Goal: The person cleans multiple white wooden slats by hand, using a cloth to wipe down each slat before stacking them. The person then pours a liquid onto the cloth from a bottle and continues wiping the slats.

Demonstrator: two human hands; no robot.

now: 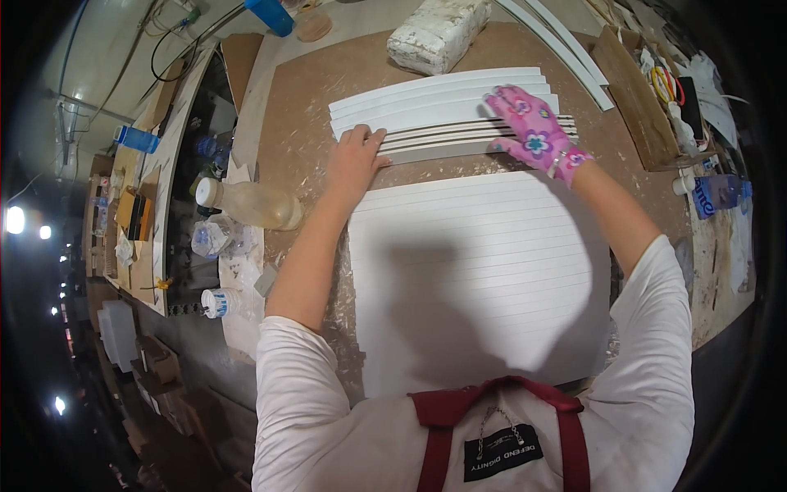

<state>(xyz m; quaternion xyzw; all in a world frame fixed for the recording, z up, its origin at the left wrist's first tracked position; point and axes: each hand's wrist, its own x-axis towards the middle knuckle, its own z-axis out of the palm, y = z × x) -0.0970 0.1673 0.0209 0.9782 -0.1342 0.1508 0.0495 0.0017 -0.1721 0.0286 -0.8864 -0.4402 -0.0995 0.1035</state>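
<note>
Long white strips lie side by side across the brown work board. Several nearer ones sit close together, with dark lines between them. My bare left hand is at their left end, fingers bent over the strips and thumb against the near edge, closed around that end. A pink flowered glove covers my right hand, which rests spread over the right part of the strips, thumb apart from the fingers. Nearer to me lies a large white ruled sheet, partly under the shadow of my body.
A stained white block stands at the far edge. Loose white strips lie far right, beside a cardboard box of tools. A cloudy bottle and a small white tub are at left; a blue-labelled bottle lies right.
</note>
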